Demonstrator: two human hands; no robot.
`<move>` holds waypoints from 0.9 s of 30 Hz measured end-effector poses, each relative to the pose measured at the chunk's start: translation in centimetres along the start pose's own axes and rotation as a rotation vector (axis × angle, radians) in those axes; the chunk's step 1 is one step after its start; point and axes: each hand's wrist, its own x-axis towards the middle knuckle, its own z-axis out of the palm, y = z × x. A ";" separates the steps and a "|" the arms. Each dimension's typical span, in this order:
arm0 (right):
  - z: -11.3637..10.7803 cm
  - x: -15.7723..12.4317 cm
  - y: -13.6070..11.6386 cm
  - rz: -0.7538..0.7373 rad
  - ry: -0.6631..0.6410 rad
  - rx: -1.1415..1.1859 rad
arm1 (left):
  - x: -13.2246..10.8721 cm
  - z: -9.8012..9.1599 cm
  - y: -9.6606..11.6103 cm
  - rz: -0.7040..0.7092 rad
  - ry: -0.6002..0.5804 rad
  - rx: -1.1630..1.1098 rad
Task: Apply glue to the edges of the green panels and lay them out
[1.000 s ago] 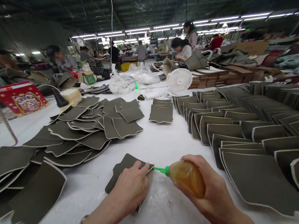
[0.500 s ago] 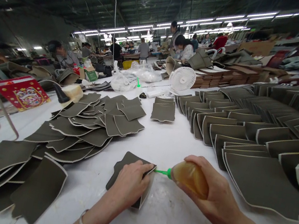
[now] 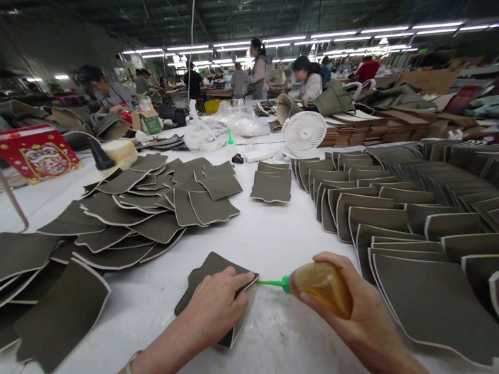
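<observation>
My left hand (image 3: 217, 300) holds a dark grey-green sheet piece (image 3: 212, 267) against the white table, its index finger along the top right corner. The right edge of this piece looks folded or doubled, showing a pale side. My right hand (image 3: 354, 303) is wrapped around a squeeze bottle (image 3: 323, 287) of amber liquid that looks like glue. The bottle lies nearly level, and the tip of its thin green nozzle (image 3: 274, 282) is at the edge of the piece, close to my left index fingertip. Whether liquid is flowing out, I cannot tell.
Loose grey pieces (image 3: 141, 207) are heaped at the left. Overlapping rows of similar pieces (image 3: 441, 302) fill the right side. A short stack (image 3: 272, 184) lies at mid-table. Farther back are a white fan (image 3: 304, 133), plastic bags (image 3: 215, 133), a red bag (image 3: 35, 152) and several people.
The bottle in my right hand has shifted slightly up and right, its nozzle tip still by the piece's edge. My left hand stays almost in place. A person in the background has moved left.
</observation>
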 end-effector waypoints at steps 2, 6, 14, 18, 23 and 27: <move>0.0 0.0 0.2 -0.009 0.020 -0.015 | 0.0 0.0 0.0 0.004 -0.002 0.008; 0.0 -0.4 0.1 0.013 -0.068 0.058 | 0.0 0.1 -0.3 0.023 -0.004 -0.001; 0.2 -0.4 0.1 0.076 -0.026 0.094 | -0.2 0.0 -0.2 0.016 -0.018 -0.002; 0.3 -1.2 -0.1 0.122 -0.180 0.211 | -0.3 0.1 -0.4 0.026 -0.016 0.002; 0.6 -1.8 0.2 0.162 -0.097 0.216 | -0.4 0.4 -0.8 0.047 -0.007 -0.019; 0.8 -2.6 -0.2 0.187 -0.210 0.265 | -0.5 0.5 -0.8 0.029 -0.013 -0.040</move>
